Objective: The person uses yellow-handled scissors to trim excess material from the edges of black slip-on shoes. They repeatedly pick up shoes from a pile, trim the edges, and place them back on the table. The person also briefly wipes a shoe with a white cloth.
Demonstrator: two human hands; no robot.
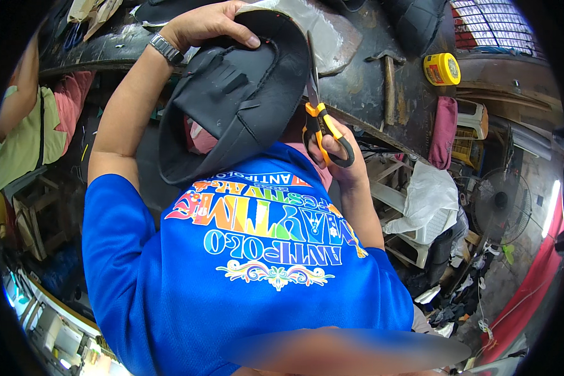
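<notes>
My left hand (203,26) grips the far edge of a black hat (222,94), with the thumb pressed on its inner side. The hat is tilted, and its wide curved brim reaches down in front of my blue shirt. Loose strips and a seam show around its middle. In my right hand (344,156) is a pair of scissors (320,122) with orange and black handles, fingers through the loops. Their blades point away from me, right beside the brim's right edge. Whether the blades touch the brim I cannot tell.
On the dark worktable (357,94) lie a hammer (390,88), a clear plastic bag (335,41) and a yellow tub (442,69). A black piece (413,22) rests farther back. To the right stand a fan (500,203) and a white stool (413,232). Another person's arm (22,94) shows at left.
</notes>
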